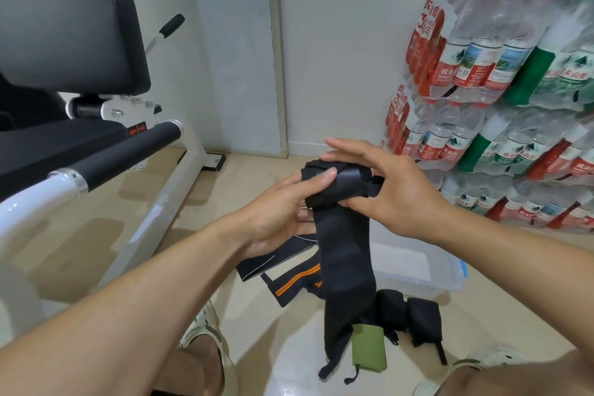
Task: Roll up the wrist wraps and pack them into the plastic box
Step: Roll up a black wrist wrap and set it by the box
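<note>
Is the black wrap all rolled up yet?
Partly: both hands grip the roll at the top of the black wrap, and a long tail hangs down.

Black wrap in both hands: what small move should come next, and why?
Probably another turn of the roll. The black wrap is only partly wound between the left hand and right hand; its long tail hangs toward the floor, and the plastic box looks empty.

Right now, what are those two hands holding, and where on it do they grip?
Both hold one black wrist wrap at its rolled top end: left hand pinches the roll's left side, right hand cups its right. The tail hangs free.
</note>
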### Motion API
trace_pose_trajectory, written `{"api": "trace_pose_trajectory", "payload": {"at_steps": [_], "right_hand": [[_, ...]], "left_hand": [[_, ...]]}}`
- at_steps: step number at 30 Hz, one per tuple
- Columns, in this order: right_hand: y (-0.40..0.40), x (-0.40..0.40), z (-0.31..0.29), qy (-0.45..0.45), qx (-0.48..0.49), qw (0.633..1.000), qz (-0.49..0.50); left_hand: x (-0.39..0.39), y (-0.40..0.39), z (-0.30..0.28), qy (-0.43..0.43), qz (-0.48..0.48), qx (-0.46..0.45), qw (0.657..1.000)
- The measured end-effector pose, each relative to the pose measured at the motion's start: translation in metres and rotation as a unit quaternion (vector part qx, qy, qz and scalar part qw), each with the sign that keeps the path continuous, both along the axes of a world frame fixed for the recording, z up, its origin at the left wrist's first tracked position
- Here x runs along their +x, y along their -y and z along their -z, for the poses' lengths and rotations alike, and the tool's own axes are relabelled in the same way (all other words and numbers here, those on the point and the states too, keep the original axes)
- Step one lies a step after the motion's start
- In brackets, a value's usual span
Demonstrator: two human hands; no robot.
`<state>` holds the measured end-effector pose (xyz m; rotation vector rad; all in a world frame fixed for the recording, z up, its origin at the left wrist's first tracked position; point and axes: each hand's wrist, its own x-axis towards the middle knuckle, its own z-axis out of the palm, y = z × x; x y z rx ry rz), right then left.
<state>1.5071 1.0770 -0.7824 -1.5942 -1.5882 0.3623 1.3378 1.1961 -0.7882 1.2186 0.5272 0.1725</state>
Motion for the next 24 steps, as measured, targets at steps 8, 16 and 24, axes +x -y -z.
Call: {"api": "trace_pose_trajectory", "payload": {"at_steps": [8,16,24], "right_hand": [[-0.006,-0.001,0.000,0.037,0.009,0.999,0.002],[-0.007,0.000,0.001,-0.183,-0.142,0.972,0.024],[-0.008,-0.006,0.005,-0.233,-0.101,0.967,0.019]], "left_hand": [[0.007,0.000,0.003,0.006,-0.061,0.005,0.998],[-0.002,-0.011,0.002,0.020,-0.048,0.049,0.997],[0.000,-0.006,0.002,0.016,-0.062,0.079,0.995]]}}
